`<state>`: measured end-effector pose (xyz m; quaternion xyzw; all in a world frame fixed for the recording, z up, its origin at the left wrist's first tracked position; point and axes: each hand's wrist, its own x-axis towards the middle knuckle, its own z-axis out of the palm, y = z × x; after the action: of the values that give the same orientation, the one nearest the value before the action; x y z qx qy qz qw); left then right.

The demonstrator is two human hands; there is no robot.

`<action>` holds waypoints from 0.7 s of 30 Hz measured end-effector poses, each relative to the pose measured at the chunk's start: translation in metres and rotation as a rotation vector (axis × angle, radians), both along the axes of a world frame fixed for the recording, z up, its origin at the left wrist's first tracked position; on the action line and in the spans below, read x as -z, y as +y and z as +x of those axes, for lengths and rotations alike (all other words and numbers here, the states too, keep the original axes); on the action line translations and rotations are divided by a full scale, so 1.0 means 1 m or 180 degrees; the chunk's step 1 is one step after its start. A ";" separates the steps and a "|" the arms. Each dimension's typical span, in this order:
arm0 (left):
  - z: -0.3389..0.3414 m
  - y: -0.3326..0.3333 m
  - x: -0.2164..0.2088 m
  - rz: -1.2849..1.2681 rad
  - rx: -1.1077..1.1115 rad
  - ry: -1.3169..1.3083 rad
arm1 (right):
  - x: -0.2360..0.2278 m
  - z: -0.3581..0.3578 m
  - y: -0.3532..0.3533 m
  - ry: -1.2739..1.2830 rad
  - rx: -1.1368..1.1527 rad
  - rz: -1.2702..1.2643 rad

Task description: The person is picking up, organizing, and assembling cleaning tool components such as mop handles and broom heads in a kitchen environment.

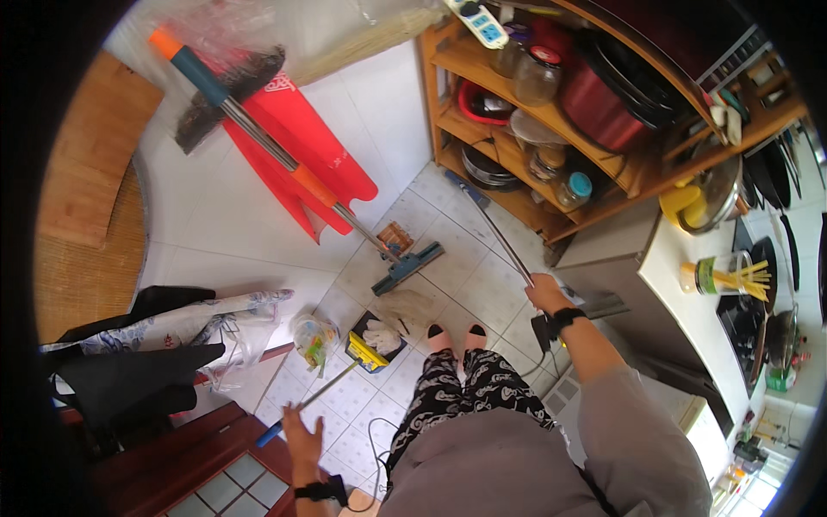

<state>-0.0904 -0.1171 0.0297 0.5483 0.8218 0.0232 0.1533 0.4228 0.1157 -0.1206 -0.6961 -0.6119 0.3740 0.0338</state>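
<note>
My right hand (549, 295) is closed round a long metal pole (504, 237) with a blue head. That head rests on the tiled floor at the foot of the wooden shelf, and its underside cannot be made out. My left hand (303, 438) has its fingers spread beside the blue-ended handle of a dustpan (369, 351); whether it touches the handle is hard to tell. The dustpan is dark with a yellow part and lies on the floor left of my feet. Whitish crumpled stuff (382, 334) sits in it.
An orange-and-blue-handled floor squeegee (409, 267) leans against the white wall before red plastic sheets (301, 142). A clear bag (315, 340) stands by the dustpan. The wooden shelf (500, 108) holds jars and pots. A counter (689, 293) runs along the right. A cable crosses the floor near me.
</note>
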 end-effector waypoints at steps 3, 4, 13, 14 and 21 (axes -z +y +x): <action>0.014 -0.010 0.027 0.0052 0.0027 -0.0840 | 0.011 -0.051 0.057 -0.0020 0.0033 -0.0132; 0.021 -0.010 0.030 0.0033 0.0074 -0.0986 | 0.011 -0.070 0.071 0.0005 0.0141 -0.0184; 0.028 0.014 0.043 -0.0119 -0.0096 -0.1558 | -0.006 -0.121 0.094 -0.0235 -0.1182 -0.0670; 0.026 0.019 0.043 -0.0104 -0.0131 -0.1578 | -0.017 -0.108 0.094 -0.0046 -0.1046 -0.0800; 0.015 0.093 0.040 -0.0039 0.0055 -0.1517 | -0.089 -0.051 0.079 0.0683 -0.0233 -0.1272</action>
<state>-0.0759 -0.0245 -0.0100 0.5334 0.7578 0.1457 0.3465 0.3721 0.1946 -0.0317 -0.6225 -0.5435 0.5606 -0.0536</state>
